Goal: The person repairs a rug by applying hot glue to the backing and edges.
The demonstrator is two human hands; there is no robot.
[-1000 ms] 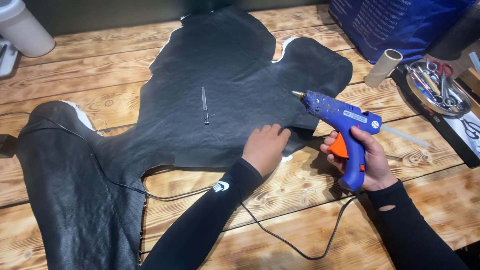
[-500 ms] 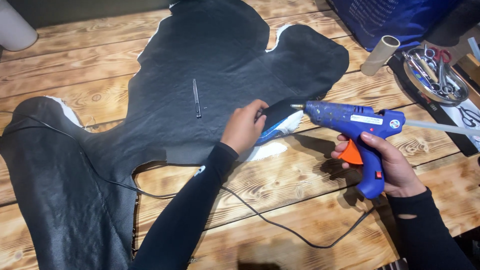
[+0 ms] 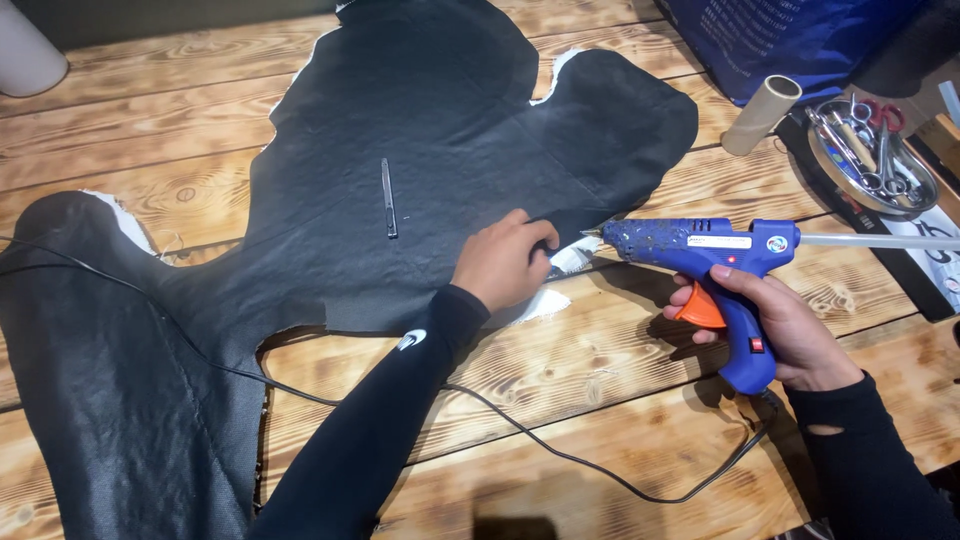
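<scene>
A large black leather hide lies spread over the wooden table. My left hand pinches the hide's near edge and folds it back, showing a pale underside. My right hand grips a blue hot glue gun with an orange trigger; its nozzle points left, close to the lifted edge. A clear glue stick protrudes from the gun's back. A thin dark tool rests on the hide.
The gun's black cord trails across the table in front of me. At the right stand a cardboard tube, a metal tray of scissors and tools and a blue bag. A white cylinder sits far left.
My left hand went from lying flat on the hide to lifting and folding back its edge. The glue gun swung level, its nozzle brought close to that edge.
</scene>
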